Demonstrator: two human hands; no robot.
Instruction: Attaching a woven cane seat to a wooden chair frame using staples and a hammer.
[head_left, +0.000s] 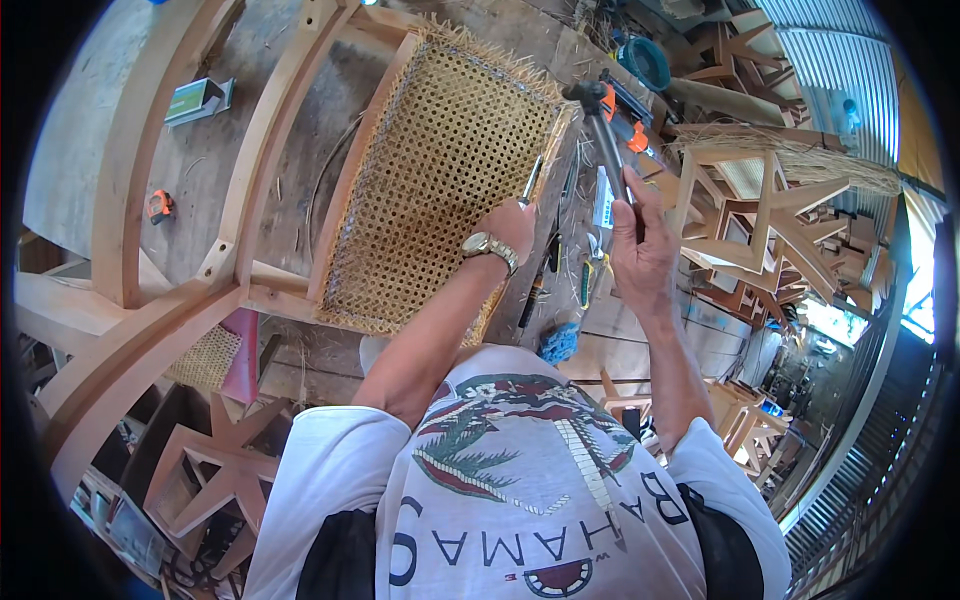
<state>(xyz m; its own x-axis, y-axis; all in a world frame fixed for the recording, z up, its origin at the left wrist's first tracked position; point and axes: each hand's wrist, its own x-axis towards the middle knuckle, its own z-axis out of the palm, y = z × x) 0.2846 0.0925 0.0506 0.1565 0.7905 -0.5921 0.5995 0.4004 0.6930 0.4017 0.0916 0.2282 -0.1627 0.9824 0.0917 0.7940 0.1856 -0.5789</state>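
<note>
Head view: L hand (508, 230), w/ metal-band watch at wrist, has its grip closed round a slim, straight metal-shafted tool (533, 182), shaft pointing up along R edge of the tan woven-cane rectangular panel (440, 160). R hand (645, 245) has fingers wrapped on a dark, long-handled hammer (607, 145), head up nr panel's top R corner. Panel lies on wood surface (200, 225), mid-pic, in front of the person, beside pale curved wood frame (262, 150). R of panel: yellow-green-handled pliers (587, 280), blue bundle (559, 343).
</note>
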